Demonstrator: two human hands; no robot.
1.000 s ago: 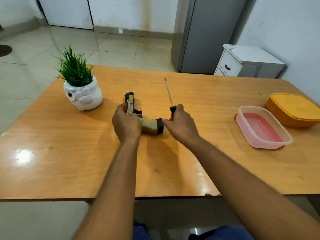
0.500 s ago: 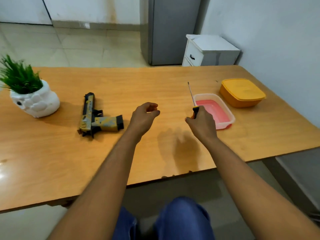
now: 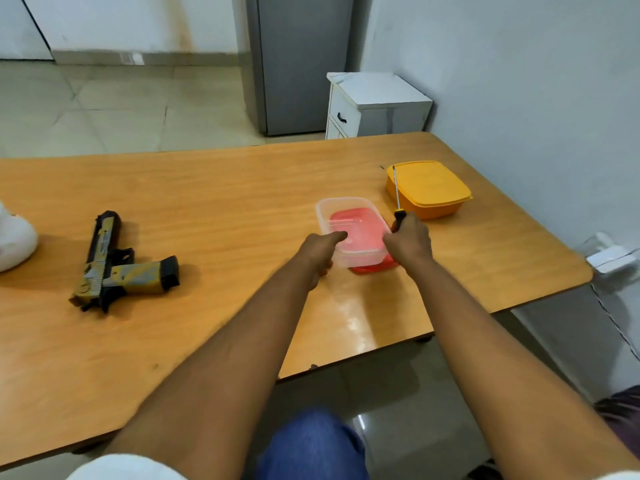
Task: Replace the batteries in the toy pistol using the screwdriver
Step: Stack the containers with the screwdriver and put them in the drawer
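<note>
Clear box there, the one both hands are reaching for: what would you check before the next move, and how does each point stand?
1. Left hand on the clear box, at its near left rim: ok.
2. Right hand grips the screwdriver, shaft pointing up and away: ok.
3. Box open, no lid on it: ok.
4. Batteries inside the box: cannot tell; only a red bottom shows.
5. Pistol flat on the table, apart from both hands: ok.
6. Orange box closed, beside the clear one: ok.

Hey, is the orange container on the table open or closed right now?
Closed. The orange container has its matching lid seated flat across the top, rim to rim, and neither hand touches it.
</note>
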